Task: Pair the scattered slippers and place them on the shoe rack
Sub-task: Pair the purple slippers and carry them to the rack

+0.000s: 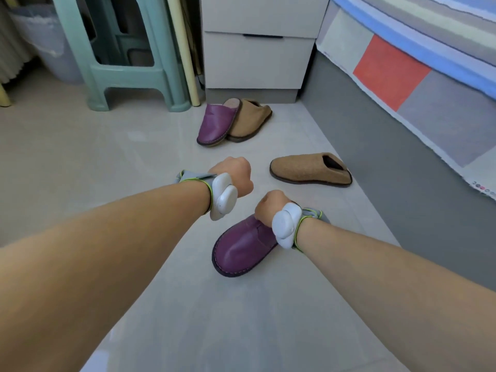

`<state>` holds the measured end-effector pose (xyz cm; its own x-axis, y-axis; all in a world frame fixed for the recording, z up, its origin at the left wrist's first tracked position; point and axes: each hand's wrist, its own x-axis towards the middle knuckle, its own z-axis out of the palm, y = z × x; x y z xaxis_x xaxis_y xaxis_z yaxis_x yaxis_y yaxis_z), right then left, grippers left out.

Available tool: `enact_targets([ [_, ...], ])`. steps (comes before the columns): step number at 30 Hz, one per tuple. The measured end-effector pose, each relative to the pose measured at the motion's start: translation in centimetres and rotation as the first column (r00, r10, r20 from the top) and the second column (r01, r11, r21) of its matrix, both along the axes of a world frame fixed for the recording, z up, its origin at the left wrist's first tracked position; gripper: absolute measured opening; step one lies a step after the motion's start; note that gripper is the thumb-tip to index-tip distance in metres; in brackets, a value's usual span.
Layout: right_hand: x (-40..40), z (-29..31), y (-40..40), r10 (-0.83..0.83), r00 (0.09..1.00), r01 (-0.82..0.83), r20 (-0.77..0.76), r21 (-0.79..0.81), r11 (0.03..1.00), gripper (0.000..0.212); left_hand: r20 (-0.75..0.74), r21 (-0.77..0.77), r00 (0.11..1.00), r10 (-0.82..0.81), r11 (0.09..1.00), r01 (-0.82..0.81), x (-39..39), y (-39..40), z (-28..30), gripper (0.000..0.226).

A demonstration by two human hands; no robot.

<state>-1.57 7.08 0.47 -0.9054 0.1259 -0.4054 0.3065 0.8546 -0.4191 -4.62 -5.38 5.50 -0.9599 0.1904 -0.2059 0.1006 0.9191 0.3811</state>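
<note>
Two purple slippers and two tan slippers lie on the tiled floor. The near purple slipper (241, 251) points toward me, and my right hand (268, 208) is closed on its back opening. My left hand (234, 175) hovers in a fist just to the left and farther out, with nothing visible in it. The far purple slipper (214, 124) lies against a tan slipper (252, 120) in front of the drawer unit. The other tan slipper (308, 170) lies alone to the right, near the bed base. No shoe rack is in view.
A white drawer unit (257, 60) stands at the back, with a green plastic stool (126, 68) and a yellow pole (185, 55) to its left. A grey bin (51, 47) is at far left. The grey bed base (389, 157) and bedspread (429, 76) run along the right.
</note>
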Motion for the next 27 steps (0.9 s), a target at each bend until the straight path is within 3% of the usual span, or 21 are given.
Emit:
enact_targets([
  [3, -3.3, 2.6, -2.3, 0.020, 0.997, -0.027, -0.071, -0.106, 0.994, 0.028, 0.009, 0.026, 0.999, 0.040, 0.999, -0.040, -1.2, -3.1, 1.0, 0.027],
  [10, -9.2, 3.2, -5.1, -0.079, 0.984, 0.031, -0.159, -0.286, 0.958, 0.028, 0.025, 0.094, 0.997, 0.073, 0.993, -0.075, -2.9, -6.3, 1.4, 0.029],
  [20, -17.3, -1.3, -11.6, -0.246, 0.959, 0.140, -0.142, -0.520, 0.843, 0.019, 0.068, -0.069, 0.980, 0.188, 0.981, -0.183, -9.2, -9.4, -3.2, 0.030],
  [24, -21.3, -2.3, -11.8, -0.128, 0.991, 0.076, -0.049, -0.580, 0.811, 0.015, 0.102, -0.099, 0.964, 0.247, 0.966, -0.237, -11.6, -8.6, -4.2, 0.039],
  [27, -24.1, -1.5, -12.1, -0.023, 0.995, -0.027, -0.101, -0.473, 0.881, 0.012, 0.095, -0.158, 0.968, 0.232, 0.964, -0.216, -13.4, -8.5, -4.7, 0.038],
])
